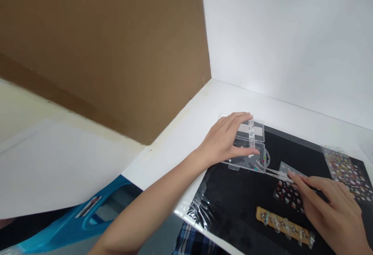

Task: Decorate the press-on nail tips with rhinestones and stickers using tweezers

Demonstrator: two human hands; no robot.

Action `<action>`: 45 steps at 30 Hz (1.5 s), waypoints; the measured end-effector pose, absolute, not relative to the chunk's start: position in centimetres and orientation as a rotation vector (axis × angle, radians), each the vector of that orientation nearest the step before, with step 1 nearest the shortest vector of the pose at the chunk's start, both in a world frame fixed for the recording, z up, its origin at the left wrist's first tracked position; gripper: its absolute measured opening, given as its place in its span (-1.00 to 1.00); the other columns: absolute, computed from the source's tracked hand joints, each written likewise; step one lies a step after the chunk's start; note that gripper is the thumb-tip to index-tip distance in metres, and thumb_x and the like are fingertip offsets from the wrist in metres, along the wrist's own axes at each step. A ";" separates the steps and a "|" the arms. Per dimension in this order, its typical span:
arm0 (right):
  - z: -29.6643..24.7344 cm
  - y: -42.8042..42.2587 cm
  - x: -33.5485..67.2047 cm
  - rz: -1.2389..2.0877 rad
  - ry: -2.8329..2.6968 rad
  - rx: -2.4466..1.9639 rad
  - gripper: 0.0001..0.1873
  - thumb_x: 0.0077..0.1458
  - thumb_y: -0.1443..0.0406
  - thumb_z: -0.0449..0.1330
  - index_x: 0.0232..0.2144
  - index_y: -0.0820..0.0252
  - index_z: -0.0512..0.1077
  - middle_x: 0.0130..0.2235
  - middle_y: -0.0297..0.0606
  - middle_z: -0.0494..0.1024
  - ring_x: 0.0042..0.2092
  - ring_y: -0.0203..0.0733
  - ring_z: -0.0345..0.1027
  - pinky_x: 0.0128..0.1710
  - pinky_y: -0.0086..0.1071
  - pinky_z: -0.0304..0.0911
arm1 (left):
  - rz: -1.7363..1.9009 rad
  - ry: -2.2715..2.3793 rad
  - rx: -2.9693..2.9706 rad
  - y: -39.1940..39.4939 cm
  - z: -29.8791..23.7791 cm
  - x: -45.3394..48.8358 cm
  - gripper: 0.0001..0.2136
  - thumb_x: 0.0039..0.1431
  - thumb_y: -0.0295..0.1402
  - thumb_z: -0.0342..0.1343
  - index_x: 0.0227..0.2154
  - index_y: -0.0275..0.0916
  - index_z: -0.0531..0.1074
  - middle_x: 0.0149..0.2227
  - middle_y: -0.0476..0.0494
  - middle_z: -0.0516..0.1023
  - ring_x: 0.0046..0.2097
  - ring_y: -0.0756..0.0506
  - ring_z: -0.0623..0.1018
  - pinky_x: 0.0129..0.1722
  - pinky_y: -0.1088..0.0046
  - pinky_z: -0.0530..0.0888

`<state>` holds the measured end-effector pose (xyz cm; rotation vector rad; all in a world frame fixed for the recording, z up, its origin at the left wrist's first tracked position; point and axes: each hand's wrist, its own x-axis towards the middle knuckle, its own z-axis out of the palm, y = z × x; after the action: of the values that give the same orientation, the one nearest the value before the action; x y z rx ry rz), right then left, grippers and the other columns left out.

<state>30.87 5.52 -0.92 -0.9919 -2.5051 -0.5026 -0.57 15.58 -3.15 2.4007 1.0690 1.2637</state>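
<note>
As left fingers [237, 120] grip a clear case [244, 162], right hand [329, 204]'s tweezers [278, 173] — touching it

Brown cardboard panel [96, 53], blue plastic crate [72, 220] perhaps

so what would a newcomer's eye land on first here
Probably the open clear plastic case on the black mat, with the left hand over it. Next comes the right hand at lower right, holding long pale tweezers toward the case. The speckled, colourful sheet at the mat's right side also stands out.
</note>
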 end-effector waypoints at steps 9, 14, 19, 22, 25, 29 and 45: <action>-0.7 5.7 31.1 -0.502 -2.518 -0.967 -0.21 0.36 0.50 0.12 0.54 0.11 0.10 -0.20 -0.21 0.65 -0.21 -0.15 0.46 -0.11 -0.29 0.26 | 1.243 1.069 2.385 15.5 -3.1 -0.6 -0.22 0.17 0.06 0.43 0.30 -0.16 0.23 0.29 -0.36 0.51 0.28 -0.31 0.56 0.19 0.09 0.54; -0.5 5.8 30.7 -0.460 -2.504 -0.955 -0.21 0.33 0.52 0.13 0.52 0.10 0.15 -0.20 -0.22 0.66 -0.20 -0.14 0.48 -0.11 -0.29 0.27 | 1.233 1.067 2.361 15.6 -3.1 -0.6 -0.23 0.19 0.10 0.41 0.31 -0.11 0.23 0.30 -0.35 0.51 0.28 -0.32 0.56 0.18 0.07 0.54; -0.4 5.8 30.7 -0.441 -2.463 -1.004 -0.23 0.34 0.50 0.14 0.51 0.03 0.18 -0.22 -0.27 0.67 -0.22 -0.16 0.50 -0.13 -0.29 0.27 | 1.216 1.078 2.354 15.5 -3.2 -0.6 -0.24 0.20 0.10 0.40 0.31 -0.12 0.23 0.30 -0.34 0.51 0.29 -0.32 0.55 0.21 0.08 0.52; -0.5 5.7 30.8 -0.463 -2.440 -1.039 -0.17 0.34 0.51 0.15 0.54 -0.05 0.11 -0.20 -0.25 0.63 -0.21 -0.14 0.46 -0.12 -0.28 0.27 | 1.216 1.086 2.346 15.5 -3.1 -0.5 -0.23 0.18 0.11 0.41 0.30 -0.11 0.24 0.30 -0.35 0.50 0.29 -0.33 0.55 0.20 0.08 0.53; -0.8 5.4 30.6 -0.460 -2.363 -1.094 -0.14 0.33 0.54 0.18 0.54 -0.08 0.10 -0.18 -0.22 0.56 -0.21 -0.16 0.42 -0.11 -0.29 0.28 | 1.221 1.066 2.305 15.5 -2.9 -0.6 -0.22 0.18 0.09 0.42 0.31 -0.10 0.22 0.28 -0.33 0.51 0.26 -0.33 0.57 0.18 0.05 0.55; -0.7 5.0 29.8 -0.358 -2.120 -1.252 -0.14 0.31 0.53 0.25 0.47 -0.29 0.22 -0.17 -0.31 0.52 -0.28 -0.26 0.42 -0.21 -0.35 0.31 | 1.217 0.929 2.133 15.2 -2.4 -0.7 -0.20 0.14 0.07 0.45 0.32 -0.04 0.22 0.26 -0.28 0.52 0.18 -0.30 0.61 0.14 0.03 0.59; -1.0 4.3 28.4 -0.414 -1.847 -1.296 -0.04 0.18 0.65 0.31 0.41 -0.34 0.31 -0.16 -0.37 0.56 -0.29 -0.33 0.48 -0.25 -0.40 0.39 | 0.947 0.475 1.265 14.4 -4.2 0.6 -0.29 -0.02 0.00 0.58 0.15 -0.04 0.44 0.25 -0.38 0.55 0.23 -0.43 0.62 0.16 -0.10 0.62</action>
<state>28.35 4.32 -0.99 -1.2960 -1.8474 -0.4139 0.59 14.37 -4.21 1.2654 0.4748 0.9467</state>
